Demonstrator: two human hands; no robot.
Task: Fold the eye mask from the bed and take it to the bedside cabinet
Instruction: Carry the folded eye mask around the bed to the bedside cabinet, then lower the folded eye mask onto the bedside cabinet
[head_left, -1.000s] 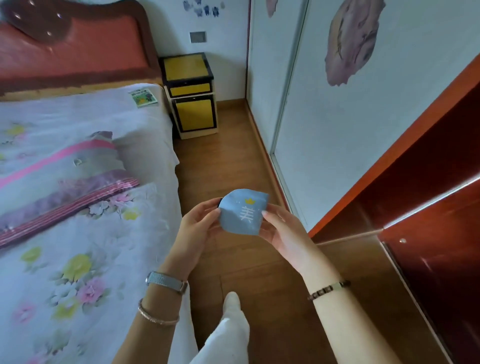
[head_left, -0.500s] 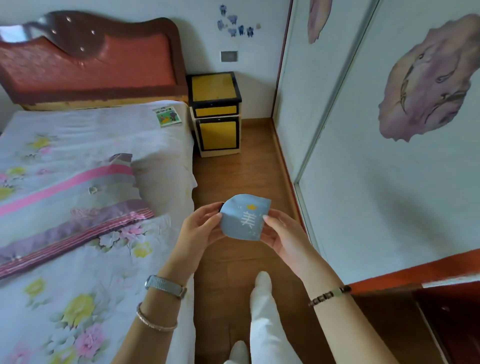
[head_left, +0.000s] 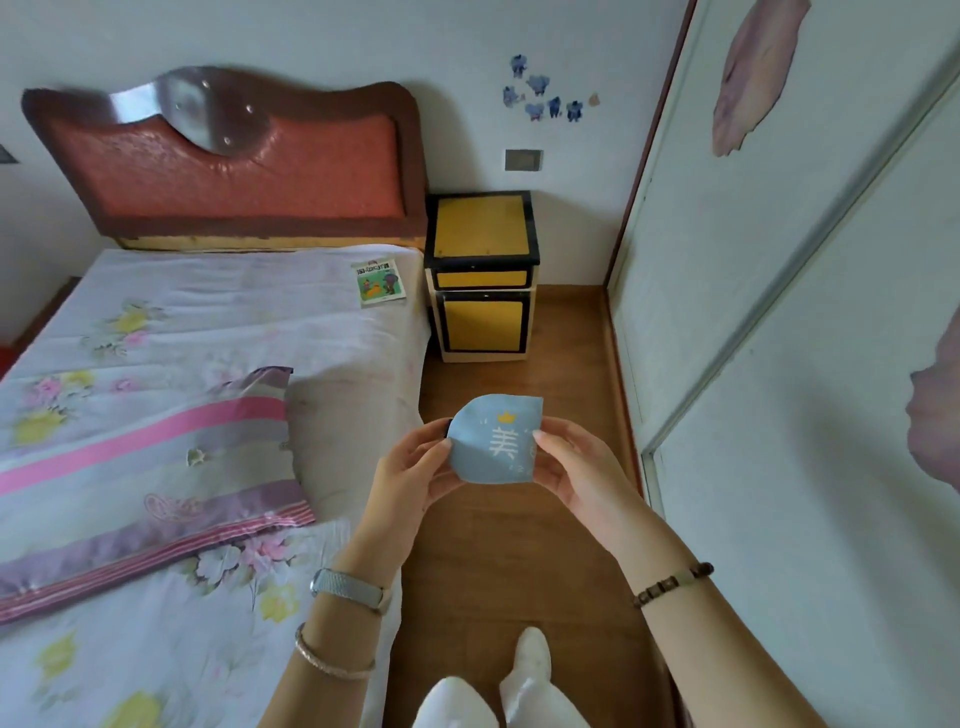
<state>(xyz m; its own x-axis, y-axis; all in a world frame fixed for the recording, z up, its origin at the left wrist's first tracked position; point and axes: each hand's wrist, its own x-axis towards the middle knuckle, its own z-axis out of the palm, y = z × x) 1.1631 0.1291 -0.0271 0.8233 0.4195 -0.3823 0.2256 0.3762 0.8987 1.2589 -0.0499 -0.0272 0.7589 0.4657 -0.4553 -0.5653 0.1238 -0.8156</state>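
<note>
A light blue eye mask (head_left: 496, 439), folded in half with a white character and a yellow crown on it, is held up over the wooden floor between both hands. My left hand (head_left: 410, 467) pinches its left edge and my right hand (head_left: 574, 467) pinches its right edge. The bed (head_left: 182, 332) with a floral sheet lies to the left. The yellow bedside cabinet (head_left: 480, 234) with black trim stands ahead, beside the red headboard, its top bare.
A small green booklet (head_left: 378, 283) lies on the bed's far right corner. A folded striped quilt (head_left: 140, 467) rests on the bed. White sliding wardrobe doors (head_left: 779, 312) line the right side. A strip of wooden floor (head_left: 519, 545) runs to the cabinet. My white-socked feet show below.
The view has swung left and up, away from the red wardrobe, and the cabinet is now nearer and more central. Both hands keep the same hold on the folded mask.
</note>
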